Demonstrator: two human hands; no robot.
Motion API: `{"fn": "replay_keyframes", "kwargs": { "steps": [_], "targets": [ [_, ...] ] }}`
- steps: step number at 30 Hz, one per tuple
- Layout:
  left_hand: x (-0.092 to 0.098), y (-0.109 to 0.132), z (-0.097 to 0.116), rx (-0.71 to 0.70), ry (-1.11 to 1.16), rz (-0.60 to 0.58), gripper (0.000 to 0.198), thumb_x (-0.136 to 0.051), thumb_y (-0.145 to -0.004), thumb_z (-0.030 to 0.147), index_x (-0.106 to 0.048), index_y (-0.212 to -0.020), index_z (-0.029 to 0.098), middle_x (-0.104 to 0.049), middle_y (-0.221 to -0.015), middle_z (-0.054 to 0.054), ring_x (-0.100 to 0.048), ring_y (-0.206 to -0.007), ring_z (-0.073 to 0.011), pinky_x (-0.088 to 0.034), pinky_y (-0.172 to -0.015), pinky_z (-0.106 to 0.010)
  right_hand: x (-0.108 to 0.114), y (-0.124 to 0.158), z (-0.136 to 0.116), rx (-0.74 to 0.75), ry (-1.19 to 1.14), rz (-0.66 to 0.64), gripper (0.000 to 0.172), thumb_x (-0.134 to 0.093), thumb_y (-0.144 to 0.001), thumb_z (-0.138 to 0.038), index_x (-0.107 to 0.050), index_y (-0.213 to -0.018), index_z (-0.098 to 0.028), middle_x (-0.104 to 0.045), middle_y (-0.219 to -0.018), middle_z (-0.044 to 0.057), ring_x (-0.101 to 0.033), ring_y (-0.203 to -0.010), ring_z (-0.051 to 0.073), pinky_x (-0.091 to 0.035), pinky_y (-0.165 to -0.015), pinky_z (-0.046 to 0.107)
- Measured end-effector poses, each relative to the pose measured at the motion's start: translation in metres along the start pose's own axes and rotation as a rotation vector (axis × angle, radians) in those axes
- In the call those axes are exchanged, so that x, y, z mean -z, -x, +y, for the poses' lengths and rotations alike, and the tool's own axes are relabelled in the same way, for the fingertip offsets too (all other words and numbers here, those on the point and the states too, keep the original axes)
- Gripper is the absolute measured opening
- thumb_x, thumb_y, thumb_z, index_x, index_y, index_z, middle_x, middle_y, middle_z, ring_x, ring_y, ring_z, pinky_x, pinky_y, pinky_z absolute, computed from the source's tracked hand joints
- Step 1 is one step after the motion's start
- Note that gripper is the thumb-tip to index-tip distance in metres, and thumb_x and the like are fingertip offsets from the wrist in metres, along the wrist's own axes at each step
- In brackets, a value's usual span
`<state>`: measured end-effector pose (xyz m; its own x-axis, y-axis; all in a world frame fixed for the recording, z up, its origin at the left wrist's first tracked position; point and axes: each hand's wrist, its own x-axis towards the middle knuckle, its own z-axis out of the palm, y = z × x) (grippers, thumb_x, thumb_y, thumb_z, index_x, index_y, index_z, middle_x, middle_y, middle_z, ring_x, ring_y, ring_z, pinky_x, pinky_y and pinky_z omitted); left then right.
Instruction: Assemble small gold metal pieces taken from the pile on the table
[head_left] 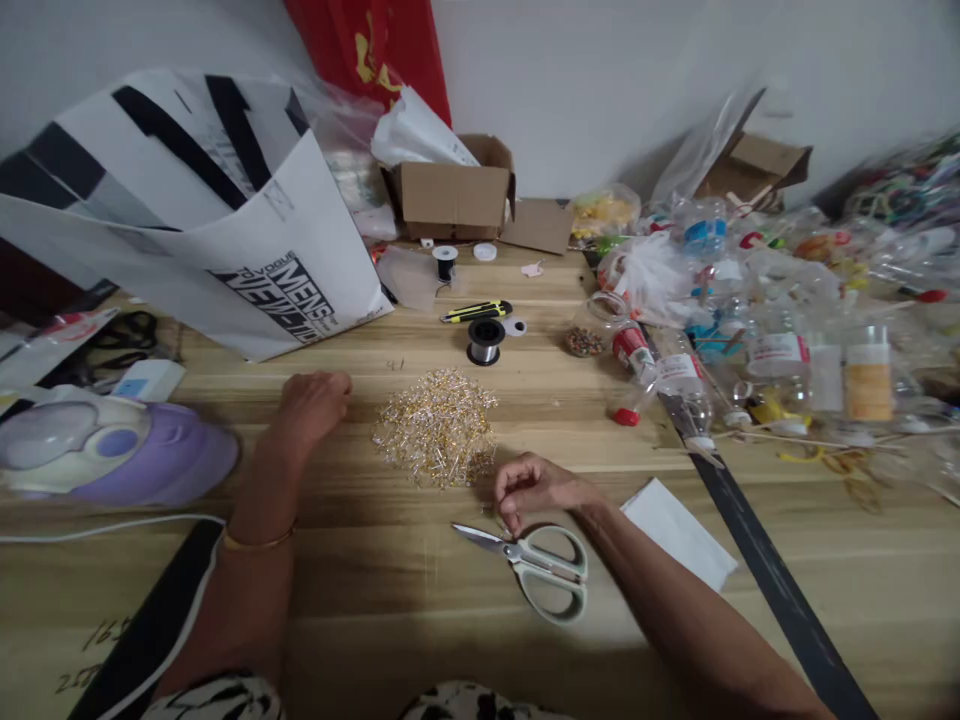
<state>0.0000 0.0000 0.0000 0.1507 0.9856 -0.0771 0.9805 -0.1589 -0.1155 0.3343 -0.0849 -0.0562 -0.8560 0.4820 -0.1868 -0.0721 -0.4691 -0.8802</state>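
Pile of gold-and-clear pieces (436, 428) between left grip (310, 410), curled, and right grip (535, 487), fingers bent; whether either grasps anything cannot be told. Scissors (516, 555) lie close by the latter; wire spool (486, 341) beyond the pile.

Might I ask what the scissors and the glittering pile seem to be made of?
Scissors: shiny grey blades, probably steel; smooth, pale handles, likely plastic, from their moulded look.
Pile: gold and silvery glints suggest metal, but glass or plastic is possible; pieces too small to tell.
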Motion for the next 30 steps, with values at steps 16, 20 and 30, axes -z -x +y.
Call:
{"fn": "replay_keyframes", "kwargs": {
  "steps": [16, 20, 30],
  "targets": [
    [-0.001, -0.002, 0.057, -0.326, 0.489, -0.048, 0.015, -0.055, -0.074, 0.029, -0.066, -0.079, 0.019, -0.065, -0.072, -0.003, -0.058, -0.065, -0.0175, -0.039, -0.062, -0.025, 0.000, 0.001, -0.001, -0.002, -0.019, 0.002, 0.022, -0.069, -0.075, -0.028, -0.058, -0.078, -0.010, -0.065, -0.061, 0.001, -0.063, -0.054, 0.010, -0.052, -0.052, 0.021],
    [-0.012, -0.001, 0.073, -0.397, 0.404, 0.036, 0.009, -0.054, -0.075, 0.021, -0.062, -0.075, 0.017, -0.061, -0.078, -0.005, -0.057, -0.072, -0.0179, -0.040, -0.067, -0.026, -0.001, 0.001, -0.003, -0.004, -0.021, -0.002, 0.022, -0.070, -0.074, -0.028, -0.058, -0.077, -0.009, -0.065, -0.060, 0.001, -0.063, -0.053, 0.010, -0.051, -0.051, 0.020],
    [-0.017, -0.014, 0.059, -0.297, 0.667, 0.012, 0.015, -0.052, -0.074, 0.022, -0.066, -0.078, 0.015, -0.065, -0.070, -0.002, -0.055, -0.061, -0.0137, -0.040, -0.060, -0.023, 0.001, 0.000, 0.001, 0.007, -0.032, -0.005, 0.019, -0.069, -0.076, -0.026, -0.058, -0.078, -0.010, -0.065, -0.061, 0.001, -0.063, -0.053, 0.010, -0.051, -0.051, 0.020]
  ]
}}
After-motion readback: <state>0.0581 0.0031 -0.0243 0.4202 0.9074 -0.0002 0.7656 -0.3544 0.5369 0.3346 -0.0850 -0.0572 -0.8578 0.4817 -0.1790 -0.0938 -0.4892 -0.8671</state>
